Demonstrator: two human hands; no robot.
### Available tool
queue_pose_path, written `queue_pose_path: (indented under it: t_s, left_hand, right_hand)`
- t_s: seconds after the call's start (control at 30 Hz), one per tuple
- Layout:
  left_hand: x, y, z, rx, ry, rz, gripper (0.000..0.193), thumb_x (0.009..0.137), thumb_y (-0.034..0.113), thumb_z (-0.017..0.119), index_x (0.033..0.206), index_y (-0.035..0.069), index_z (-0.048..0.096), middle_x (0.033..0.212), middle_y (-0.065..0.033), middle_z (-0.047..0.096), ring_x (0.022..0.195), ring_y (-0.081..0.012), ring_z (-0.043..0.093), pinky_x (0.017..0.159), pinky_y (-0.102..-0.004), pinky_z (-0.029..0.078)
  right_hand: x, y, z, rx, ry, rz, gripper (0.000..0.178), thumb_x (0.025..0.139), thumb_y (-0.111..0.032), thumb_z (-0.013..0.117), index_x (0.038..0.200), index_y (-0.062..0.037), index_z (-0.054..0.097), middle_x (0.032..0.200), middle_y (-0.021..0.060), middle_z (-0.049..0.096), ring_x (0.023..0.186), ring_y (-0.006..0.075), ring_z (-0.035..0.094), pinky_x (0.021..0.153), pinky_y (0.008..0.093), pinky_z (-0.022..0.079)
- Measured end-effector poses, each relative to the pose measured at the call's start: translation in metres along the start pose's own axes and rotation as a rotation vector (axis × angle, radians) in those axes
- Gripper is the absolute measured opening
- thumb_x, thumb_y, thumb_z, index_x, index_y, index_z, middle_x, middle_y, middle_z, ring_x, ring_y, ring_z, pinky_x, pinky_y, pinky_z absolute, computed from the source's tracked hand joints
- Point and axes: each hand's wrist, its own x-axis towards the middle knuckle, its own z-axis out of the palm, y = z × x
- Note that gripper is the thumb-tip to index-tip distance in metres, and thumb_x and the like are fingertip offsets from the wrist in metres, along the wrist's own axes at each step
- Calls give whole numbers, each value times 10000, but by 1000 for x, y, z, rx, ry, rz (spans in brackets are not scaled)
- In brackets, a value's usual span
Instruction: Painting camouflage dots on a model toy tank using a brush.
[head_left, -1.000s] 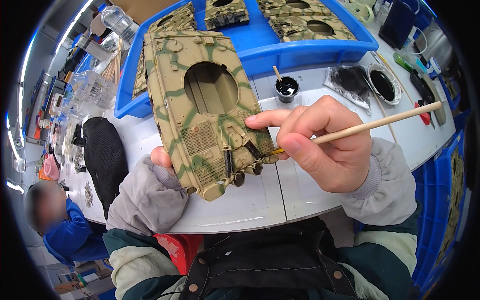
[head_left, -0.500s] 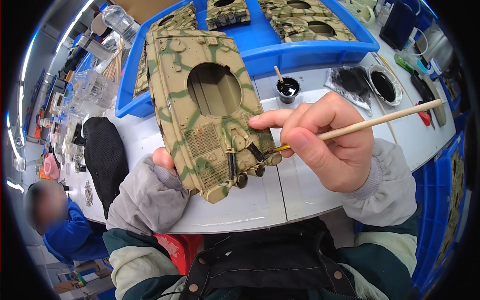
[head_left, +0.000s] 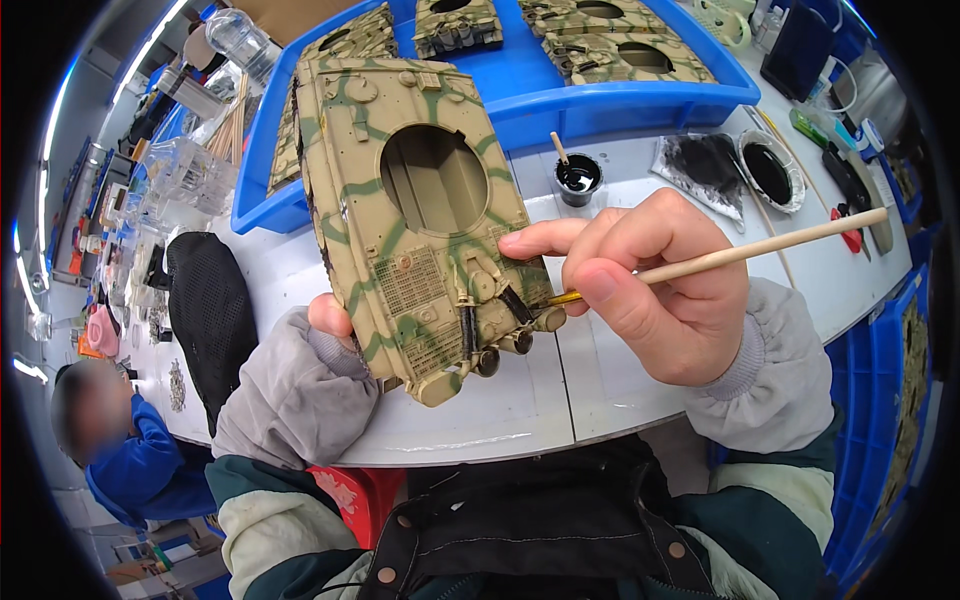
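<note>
A camouflage-painted model tank hull (head_left: 395, 290), tan with green stripes and a round opening in its top, is tilted up above the table. My left hand (head_left: 330, 317) holds it from behind and below; only a fingertip shows past its left edge, the rest hidden. My right hand (head_left: 655, 285) pinches a thin paintbrush (head_left: 770, 243) with a pale wooden handle. The brush's tip meets the hull near its lower right corner, beside the round exhaust stubs. My right forefinger rests against the hull's right edge. Two dark strips lie on the hull's rear part.
Behind the hull stands a blue tray (head_left: 640, 104) with several similar hulls. A small cup of black paint (head_left: 577, 180) with a stick, a stained black pad (head_left: 700, 172) and a dish of black paint (head_left: 768, 172) lie right. A black mesh item (head_left: 208, 320) lies left; a person in blue (head_left: 145, 455) sits beyond.
The hull has tilted very slightly, its top shifting a little to the right. The brush and my right hand have hardly moved.
</note>
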Motion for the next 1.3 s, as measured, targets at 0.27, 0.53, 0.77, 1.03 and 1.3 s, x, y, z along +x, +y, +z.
queue_pose_path:
  t_s: [0.27,0.53,0.77,1.03,1.3]
  left_hand:
    - [2,3,2,-92,11,-91,856,724,253,653,1419,-39,248,1373,-328,342,1202,-465,453,914,-618,445]
    - [15,-7,15,-19,88,0,877,709,254,670,1414,-50,246,1369,-329,346,1192,-459,466,924,-602,448]
    - [6,-4,10,-26,106,-23,892,695,252,688,1412,-48,252,1371,-324,349,1191,-457,468,910,-597,455]
    - [-13,-7,-8,-22,212,-52,907,665,219,727,1429,16,281,1416,-217,373,1261,-380,428,1027,-563,366]
    - [-5,-1,18,298,365,-183,916,655,208,724,1409,-32,263,1388,-276,351,1223,-440,440,952,-576,419]
  right_hand:
    - [2,2,-1,-21,-16,5,42,931,3,466,907,-19,439,704,77,552,646,114,544,926,552,461]
    - [1,0,0,-12,-13,4,46,928,11,468,902,-18,444,700,78,552,650,115,544,922,547,465]
    - [1,0,0,-20,-7,3,48,929,10,470,902,-20,443,704,78,552,667,116,546,923,545,466]
    - [3,1,0,-23,-5,4,53,935,-2,470,900,-24,437,705,79,553,662,110,539,919,545,470]
    - [8,-1,-17,33,285,107,165,994,-153,402,884,-35,441,692,72,555,780,242,667,794,409,539]
